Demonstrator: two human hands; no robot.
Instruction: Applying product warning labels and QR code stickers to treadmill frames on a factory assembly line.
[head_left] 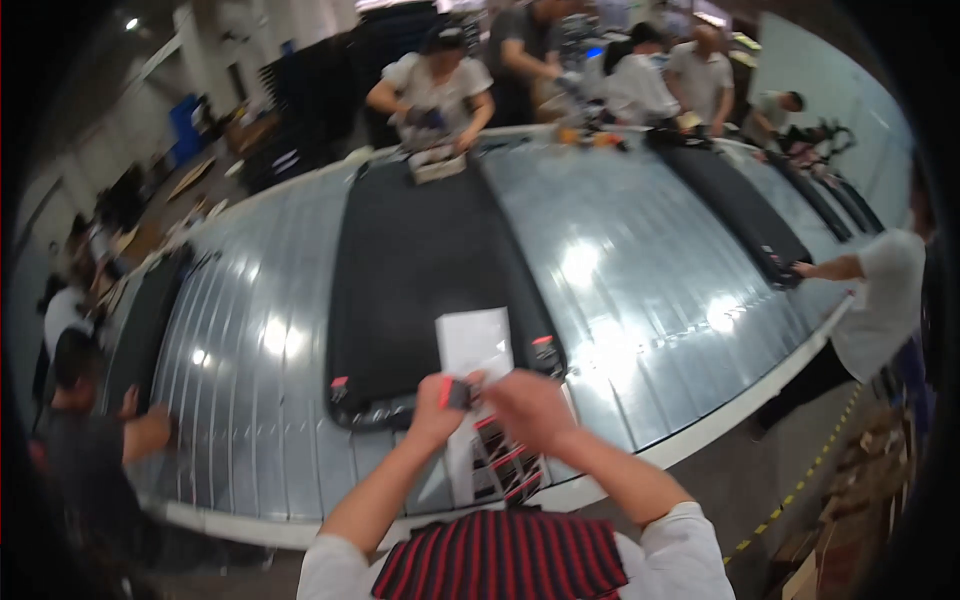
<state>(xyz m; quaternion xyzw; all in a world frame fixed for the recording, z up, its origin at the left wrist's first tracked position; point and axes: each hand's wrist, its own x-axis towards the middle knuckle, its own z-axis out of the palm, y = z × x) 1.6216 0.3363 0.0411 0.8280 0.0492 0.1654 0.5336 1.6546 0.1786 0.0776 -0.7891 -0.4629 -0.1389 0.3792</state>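
Both hands pinch a small dark part above the counter: left hand, right hand. Steady it over the white sheet, fingertips tight.

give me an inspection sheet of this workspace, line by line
surface: long shiny metal table with a black mat running across it
job's things: small dark part with a red end, held between both hands over the mat's near edge
clutter: white sheet of paper on the mat; tray of red-and-black parts under the hands
grippers: left hand and right hand both pinch the small part
cables: nothing seen
surroundings: other people work along the far side and both ends; further black mats; cardboard boxes on the floor at right
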